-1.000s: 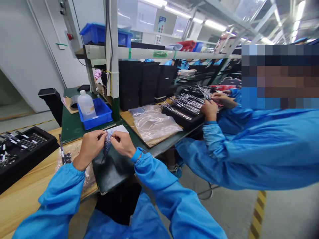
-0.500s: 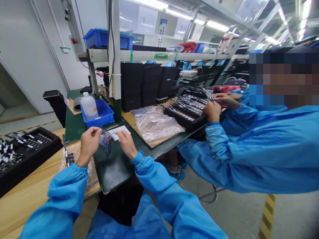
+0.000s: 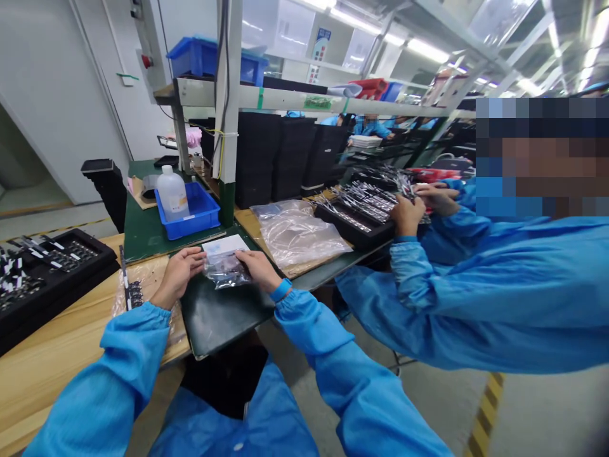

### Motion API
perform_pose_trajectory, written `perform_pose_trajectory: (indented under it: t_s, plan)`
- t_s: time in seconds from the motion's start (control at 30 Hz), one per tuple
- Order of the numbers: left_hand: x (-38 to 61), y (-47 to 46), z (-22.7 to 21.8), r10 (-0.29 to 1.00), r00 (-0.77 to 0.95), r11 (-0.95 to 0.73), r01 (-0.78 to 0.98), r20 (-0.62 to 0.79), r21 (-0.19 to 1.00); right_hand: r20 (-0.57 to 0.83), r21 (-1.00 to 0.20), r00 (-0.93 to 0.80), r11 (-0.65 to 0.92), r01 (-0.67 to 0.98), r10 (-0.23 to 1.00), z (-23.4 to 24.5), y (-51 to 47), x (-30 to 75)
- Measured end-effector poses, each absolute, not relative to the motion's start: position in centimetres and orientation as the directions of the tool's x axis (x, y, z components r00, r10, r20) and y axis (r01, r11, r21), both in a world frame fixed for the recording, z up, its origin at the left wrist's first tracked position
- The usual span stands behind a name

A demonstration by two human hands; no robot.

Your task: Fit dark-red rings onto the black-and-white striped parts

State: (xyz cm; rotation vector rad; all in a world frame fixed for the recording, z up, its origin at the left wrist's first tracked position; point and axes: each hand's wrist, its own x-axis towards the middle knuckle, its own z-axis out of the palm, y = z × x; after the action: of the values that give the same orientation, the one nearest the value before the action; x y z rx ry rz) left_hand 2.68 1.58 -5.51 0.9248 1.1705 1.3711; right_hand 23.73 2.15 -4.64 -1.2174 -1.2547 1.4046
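Note:
A small clear plastic bag [image 3: 225,271] with small dark contents is stretched between my hands above the green mat [image 3: 221,320]. The fingers of my left hand [image 3: 182,274] are closed at its left edge. Its right edge is pinched by my right hand [image 3: 259,269], which has a blue band at the wrist. Just behind the bag lies a white paper [image 3: 238,242] with pale blue print, partly covered by it. What exactly the bag contains is too small to make out.
A white bottle [image 3: 172,193] stands in a blue tray [image 3: 214,216] behind my hands. Left is a black tray [image 3: 102,261] of small parts. To the right, a large plastic bag [image 3: 299,235] lies before a co-worker's hands [image 3: 408,214] at another parts tray [image 3: 368,236].
The small bag has gone from hanging bunched by my left hand to being spread flat between both hands. My right hand has moved right and taken hold of its edge.

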Motion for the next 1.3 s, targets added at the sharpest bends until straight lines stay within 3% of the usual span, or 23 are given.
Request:
perform_pose_trajectory:
  t_s: [0.07, 0.13, 0.2, 0.27, 0.33, 0.43, 0.67, 0.87, 1.3]
  plan:
    - [2.5, 1.8, -6.2, 0.988, -0.143, 0.022, -0.19, -0.05, 0.981, -0.072, -0.993, -0.139, -0.058, 0.098, 0.988, -3.6, 2.8, 24.3]
    - [2.7, 1.8, -7.0, 0.992, -0.123, -0.016, -0.148, -0.002, 0.989, 0.021, -0.947, -0.135, 0.063, 0.316, 0.991, -2.2, 3.1, 24.3]
    - [3.2, 1.7, -7.7, 0.995, -0.082, -0.058, -0.11, 0.049, 0.992, 0.143, -0.724, -0.187, 0.232, 0.65, 0.972, -0.5, 3.2, 23.7]
    - [3.6, 1.3, -8.3, 0.995, -0.036, -0.091, -0.094, 0.088, 0.991, 0.181, -0.436, -0.268, 0.322, 0.841, 0.946, 0.9, 3.1, 22.7]
    - [4.0, 0.7, -8.8, 0.99, 0.031, -0.137, -0.054, 0.139, 0.989, 0.145, -0.279, -0.307, 0.337, 0.899, 0.941, 1.9, 2.9, 21.6]
    - [4.2, -0.1, -9.1, 0.957, 0.149, -0.266, 0.119, 0.247, 0.957, 0.078, -0.182, -0.335, 0.343, 0.921, 0.939, 2.6, 2.7, 20.3]
    - [5.0, 0.2, -10.0, 0.894, 0.223, -0.444, 0.32, 0.389, 0.837, -0.011, -0.135, -0.41, 0.404, 0.905, 0.912, 2.6, 2.7, 18.9]
    - [5.6, 0.5, -9.9, 0.897, 0.178, -0.442, 0.404, 0.404, 0.801, -0.043, -0.18, -0.449, 0.435, 0.882, 0.892, 2.5, 2.8, 20.2]
    - [5.3, 0.7, -10.8, 0.906, 0.13, -0.416, 0.443, 0.402, 0.794, 0.243, -0.403, -0.39, 0.458, 0.792, 0.888, 2.3, 2.7, 21.9]
